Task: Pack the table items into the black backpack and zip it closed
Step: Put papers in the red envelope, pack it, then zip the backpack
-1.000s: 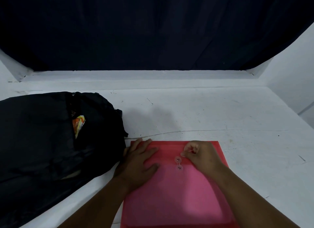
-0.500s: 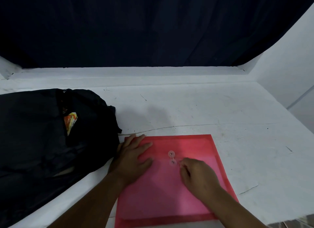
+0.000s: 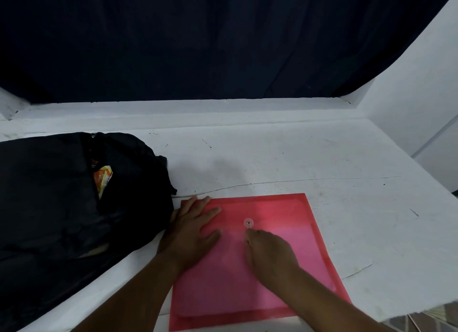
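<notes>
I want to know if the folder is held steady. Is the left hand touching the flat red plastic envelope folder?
Touching. In the head view the left hand lies palm down, fingers spread, on the flat red plastic envelope folder near its far-left corner.

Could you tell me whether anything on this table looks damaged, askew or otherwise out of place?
Mostly tidy. The white table has a long hairline crack just beyond the pink envelope, and an orange wrapper pokes from the black backpack, whose opening gapes. The envelope's near edge overhangs the table.

Left hand (image 3: 192,226) lies flat, palm down, fingers spread; right hand (image 3: 267,253) is curled, fingertips pinched together, both forearms reaching forward
</notes>
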A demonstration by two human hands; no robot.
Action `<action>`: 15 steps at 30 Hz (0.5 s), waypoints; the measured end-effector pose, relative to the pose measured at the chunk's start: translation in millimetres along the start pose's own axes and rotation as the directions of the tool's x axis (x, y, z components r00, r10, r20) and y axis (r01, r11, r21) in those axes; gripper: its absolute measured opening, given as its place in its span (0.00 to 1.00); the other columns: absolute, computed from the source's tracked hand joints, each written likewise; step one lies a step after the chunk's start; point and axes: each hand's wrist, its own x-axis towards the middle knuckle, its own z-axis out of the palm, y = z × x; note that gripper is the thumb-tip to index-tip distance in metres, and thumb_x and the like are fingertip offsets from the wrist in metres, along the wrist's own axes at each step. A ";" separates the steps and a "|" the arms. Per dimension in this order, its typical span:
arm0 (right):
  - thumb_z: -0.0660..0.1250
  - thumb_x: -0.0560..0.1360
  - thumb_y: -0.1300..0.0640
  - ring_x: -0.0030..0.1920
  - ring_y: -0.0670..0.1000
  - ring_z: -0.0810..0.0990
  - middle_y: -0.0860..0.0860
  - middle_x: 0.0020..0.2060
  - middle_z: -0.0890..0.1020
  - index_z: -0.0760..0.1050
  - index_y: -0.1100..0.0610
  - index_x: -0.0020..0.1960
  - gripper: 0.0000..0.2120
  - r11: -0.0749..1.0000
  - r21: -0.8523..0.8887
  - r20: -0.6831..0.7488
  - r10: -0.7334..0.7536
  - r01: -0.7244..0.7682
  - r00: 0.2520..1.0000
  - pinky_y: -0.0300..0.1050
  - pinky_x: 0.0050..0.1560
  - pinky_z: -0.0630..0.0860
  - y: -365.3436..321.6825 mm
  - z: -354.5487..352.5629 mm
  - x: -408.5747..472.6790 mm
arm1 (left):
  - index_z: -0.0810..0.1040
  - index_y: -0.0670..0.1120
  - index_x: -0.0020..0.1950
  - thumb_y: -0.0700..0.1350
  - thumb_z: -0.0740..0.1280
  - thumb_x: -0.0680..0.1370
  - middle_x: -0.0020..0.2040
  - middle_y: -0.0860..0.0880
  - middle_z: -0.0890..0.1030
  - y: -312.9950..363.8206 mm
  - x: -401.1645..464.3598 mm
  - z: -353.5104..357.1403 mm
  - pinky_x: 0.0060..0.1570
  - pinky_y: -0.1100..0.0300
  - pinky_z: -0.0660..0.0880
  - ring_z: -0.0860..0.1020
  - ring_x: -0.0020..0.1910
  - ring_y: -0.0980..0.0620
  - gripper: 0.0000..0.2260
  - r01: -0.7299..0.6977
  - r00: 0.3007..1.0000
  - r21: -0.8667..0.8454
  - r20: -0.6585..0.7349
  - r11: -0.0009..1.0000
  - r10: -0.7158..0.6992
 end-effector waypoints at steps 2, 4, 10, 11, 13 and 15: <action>0.48 0.84 0.52 0.35 0.51 0.74 0.50 0.35 0.76 0.72 0.54 0.40 0.20 0.999 0.053 0.022 0.012 -0.013 1.000 0.46 0.39 0.70 -1.2 -8.9 8.9 | 0.61 0.66 0.77 0.69 0.53 0.78 0.81 0.63 0.49 -2.1 -0.3 0.9 0.74 0.53 0.42 0.41 0.80 0.59 0.27 -0.016 1.000 0.017 0.004 1.000 0.015; 0.54 0.79 0.58 0.40 0.56 0.78 0.52 0.40 0.79 0.73 0.55 0.42 0.12 0.999 0.018 0.049 -0.037 0.036 0.998 0.47 0.40 0.72 -3.1 -19.1 19.9 | 0.60 0.66 0.77 0.69 0.53 0.79 0.81 0.63 0.49 -3.7 -0.1 2.2 0.76 0.50 0.44 0.41 0.80 0.58 0.27 -0.018 1.000 0.032 0.013 0.999 0.018; 0.65 0.73 0.57 0.42 0.47 0.82 0.46 0.41 0.85 0.82 0.50 0.44 0.07 0.995 0.062 0.128 -0.081 0.073 0.989 0.44 0.46 0.78 4.8 -36.0 55.9 | 0.58 0.66 0.78 0.68 0.52 0.80 0.81 0.63 0.46 -4.7 -1.6 1.4 0.76 0.50 0.43 0.39 0.80 0.58 0.26 -0.012 0.999 0.061 0.031 0.998 0.011; 0.67 0.73 0.57 0.40 0.45 0.82 0.45 0.39 0.86 0.82 0.50 0.44 0.05 0.994 0.101 0.133 -0.065 0.052 0.989 0.42 0.46 0.78 7.1 -38.7 59.9 | 0.57 0.66 0.78 0.67 0.52 0.80 0.81 0.63 0.45 -4.2 -2.2 0.7 0.76 0.50 0.43 0.38 0.80 0.58 0.26 -0.014 0.999 0.064 0.038 0.998 0.011; 0.70 0.72 0.59 0.35 0.41 0.83 0.45 0.36 0.85 0.81 0.50 0.42 0.04 0.985 0.170 0.133 -0.035 0.012 0.990 0.41 0.44 0.79 10.3 -43.4 65.3 | 0.56 0.65 0.78 0.66 0.52 0.81 0.81 0.63 0.44 -3.7 -2.7 0.1 0.76 0.52 0.40 0.37 0.79 0.58 0.26 -0.020 0.999 0.063 0.048 0.998 0.017; 0.74 0.70 0.57 0.38 0.40 0.82 0.43 0.35 0.84 0.81 0.49 0.39 0.04 0.985 0.174 0.114 -0.034 0.013 0.993 0.43 0.43 0.80 12.0 -46.2 70.1 | 0.56 0.65 0.79 0.66 0.53 0.81 0.81 0.63 0.44 -4.3 -2.5 0.5 0.74 0.53 0.38 0.36 0.79 0.58 0.26 -0.029 0.999 0.060 0.044 0.998 0.026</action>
